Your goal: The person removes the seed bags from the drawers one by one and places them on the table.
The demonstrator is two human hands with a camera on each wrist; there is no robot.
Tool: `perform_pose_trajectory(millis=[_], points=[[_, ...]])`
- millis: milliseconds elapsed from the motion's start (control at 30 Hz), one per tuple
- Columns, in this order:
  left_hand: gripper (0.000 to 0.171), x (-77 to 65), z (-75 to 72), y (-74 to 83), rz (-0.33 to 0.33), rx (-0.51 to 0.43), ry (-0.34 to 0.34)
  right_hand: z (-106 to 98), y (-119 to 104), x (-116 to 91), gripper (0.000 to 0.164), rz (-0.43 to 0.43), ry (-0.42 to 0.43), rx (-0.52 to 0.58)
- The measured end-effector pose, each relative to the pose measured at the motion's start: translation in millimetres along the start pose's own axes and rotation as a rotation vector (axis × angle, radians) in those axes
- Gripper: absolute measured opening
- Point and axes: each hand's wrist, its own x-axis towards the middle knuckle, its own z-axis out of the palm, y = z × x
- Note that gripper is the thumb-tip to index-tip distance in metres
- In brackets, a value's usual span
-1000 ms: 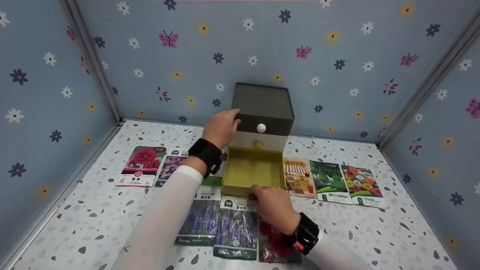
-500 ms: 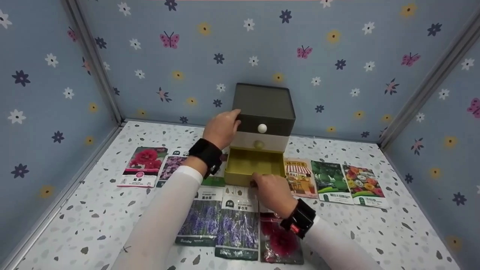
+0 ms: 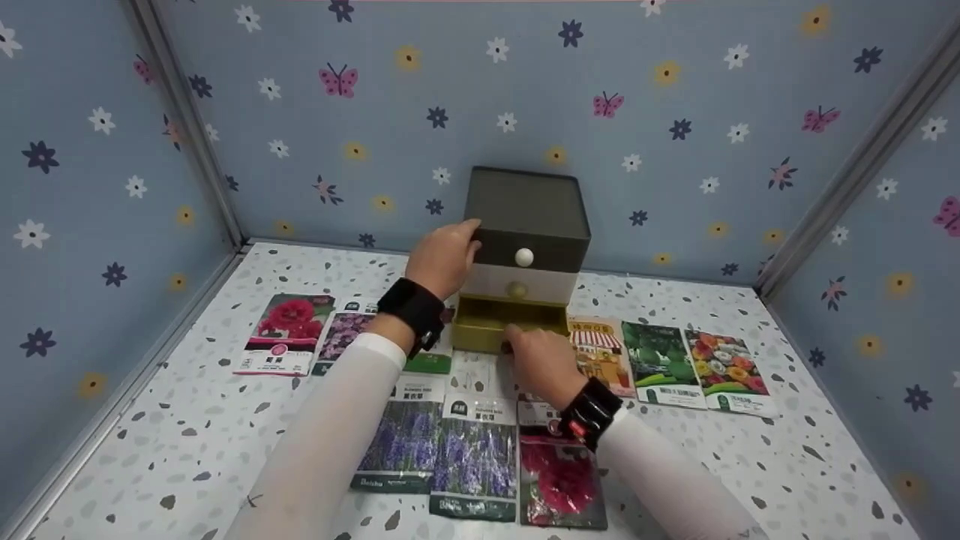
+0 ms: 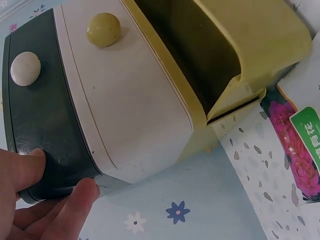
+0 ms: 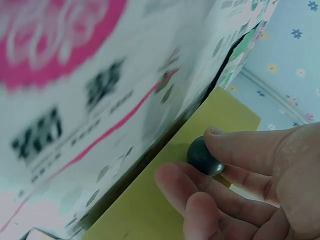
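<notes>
A small three-tier drawer box (image 3: pixel 525 202) stands against the back wall, with a dark grey top tier, a white middle and a yellow bottom. My left hand (image 3: pixel 441 259) grips the left front corner of its top tier; the left wrist view has the thumb on the dark front (image 4: pixel 55 120) and fingers along the side. The yellow bottom drawer (image 3: pixel 480 339) sticks partway out. In the right wrist view, my right hand (image 5: pixel 245 180) pinches its dark round knob (image 5: pixel 204 156) between thumb and fingers. From the head view that knob is mostly hidden by the hand.
Flower seed packets lie around the box: a red-flower one (image 3: pixel 289 334) at left, lavender ones (image 3: pixel 476 457) and a crimson one (image 3: pixel 562 480) in front. At right lie an orange shop-front packet (image 3: pixel 600 356), a green one (image 3: pixel 660 364) and a multicoloured one (image 3: pixel 727 371).
The yellow drawer has slid back into the box, from far out to partway, with my right hand moving away from me on its knob. My left hand has stayed on the corner.
</notes>
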Motion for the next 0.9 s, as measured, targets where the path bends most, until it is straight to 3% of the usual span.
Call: perform_pose_trajectory(millis=[400, 900], points=[[0.043, -1.3, -0.3, -0.4, 0.0, -0.019, 0.011, 17, 22, 30, 0.01, -0.034, 0.06, -0.123], [0.042, -2.7, 2.0, -1.9, 0.013, -0.013, 0.037, 24, 24, 41, 0.009, -0.032, 0.073, -0.21]])
